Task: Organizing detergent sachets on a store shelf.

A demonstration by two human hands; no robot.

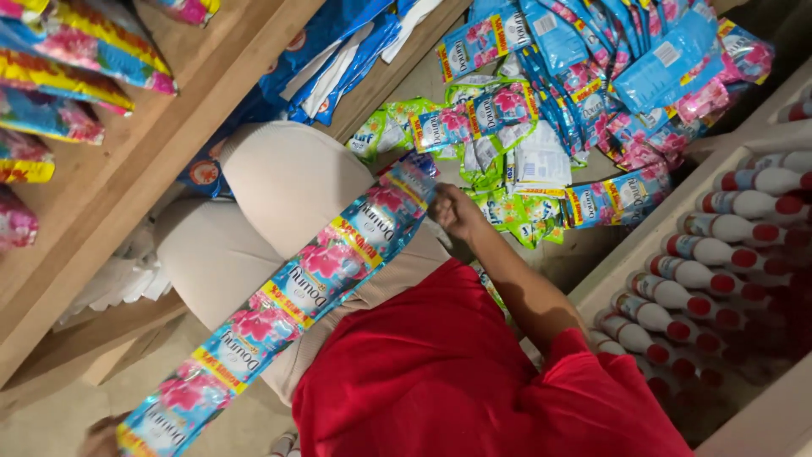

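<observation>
A long strip of joined blue and pink sachets [296, 288] stretches diagonally across my bent knees. My right hand [457, 211] grips its upper end near a heap of loose sachet strips [550, 110] in blue, pink and green on the floor. My left hand [101, 433] shows only partly at the bottom left edge, at the strip's lower end, and seems to hold it. My red shirt and beige trousers fill the middle of the view.
A wooden shelf [152, 144] on the left carries colourful packets [59, 76]. On the right, a white shelf [643, 245] holds rows of white bottles with red caps [719, 254]. White plastic bags [127, 275] lie under the wooden shelf.
</observation>
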